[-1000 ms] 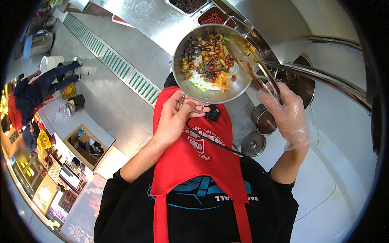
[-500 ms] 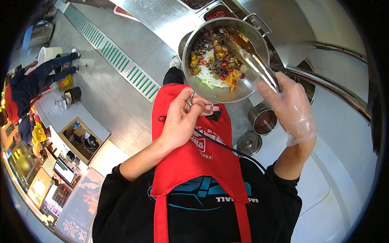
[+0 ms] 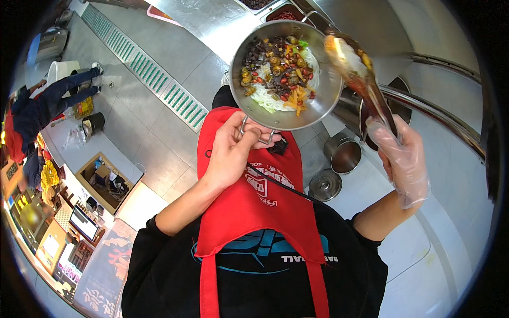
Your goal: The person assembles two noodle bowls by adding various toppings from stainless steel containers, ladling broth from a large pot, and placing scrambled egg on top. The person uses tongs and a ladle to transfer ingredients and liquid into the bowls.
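A round metal pot (image 3: 255, 108) with loop handles is held in front of me. In it lie white noodles (image 3: 270, 99), dark shredded pieces, red peanuts, orange strips and green-yellow chopped bits. My left hand (image 3: 233, 151), bare, has its fingers closed round the pot's near loop handle. My right hand (image 3: 403, 159), in a clear plastic glove, grips long shiny metal tongs (image 3: 371, 87). Their far end is raised beside the pot's right rim; glare and motion blur hide whether food is between the tips.
Food trays (image 3: 286, 15) sit in the steel counter (image 3: 212, 21) beyond the pot. A tall metal pot (image 3: 343, 152) and a round lid (image 3: 325, 186) are below right. A metal rail (image 3: 440, 119) runs along the right. Another person (image 3: 58, 98) stands far left, beyond a floor drain (image 3: 143, 66).
My right hand has drawn the tongs out of the food and moved right and nearer to me. The pot has shifted slightly left, still held by my left hand.
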Motion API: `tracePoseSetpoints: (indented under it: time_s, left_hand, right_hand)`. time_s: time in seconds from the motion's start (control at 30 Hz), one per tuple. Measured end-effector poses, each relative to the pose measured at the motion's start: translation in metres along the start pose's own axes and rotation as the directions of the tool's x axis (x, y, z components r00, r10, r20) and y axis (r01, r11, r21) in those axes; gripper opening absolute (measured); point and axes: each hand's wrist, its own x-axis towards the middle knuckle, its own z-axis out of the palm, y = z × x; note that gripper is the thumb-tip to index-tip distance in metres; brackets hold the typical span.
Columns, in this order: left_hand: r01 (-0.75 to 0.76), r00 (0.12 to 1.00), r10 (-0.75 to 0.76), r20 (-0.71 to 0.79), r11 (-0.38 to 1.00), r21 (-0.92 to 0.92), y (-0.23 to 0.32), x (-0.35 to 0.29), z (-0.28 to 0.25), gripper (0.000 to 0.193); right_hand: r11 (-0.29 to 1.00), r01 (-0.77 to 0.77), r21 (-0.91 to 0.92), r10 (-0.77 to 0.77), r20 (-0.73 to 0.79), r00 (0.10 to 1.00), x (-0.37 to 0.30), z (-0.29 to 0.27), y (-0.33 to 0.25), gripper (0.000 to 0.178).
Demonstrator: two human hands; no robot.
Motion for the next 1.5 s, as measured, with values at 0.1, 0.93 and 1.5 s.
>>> tracePoseSetpoints:
  time_s: [0.1,0.93,1.5]
  left_hand:
    - [0.008,0.998,-0.008,-0.058,1.000,-0.006,-0.004,0.002,-0.002,0.022]
    - [-0.084,0.909,0.094,-0.407,0.996,0.042,-0.023,-0.005,-0.055,0.023]
    - [-0.071,0.925,0.087,-0.369,0.996,0.058,-0.014,-0.009,-0.050,0.025]
  right_hand:
    - [0.982,-0.172,0.082,0.179,-0.088,0.980,-0.007,-0.010,0.026,0.028]
    - [0.712,0.050,-0.701,0.254,0.323,0.912,0.266,0.045,0.235,0.064]
    - [0.704,0.066,-0.707,0.397,0.469,0.789,0.300,0.083,0.206,0.045]
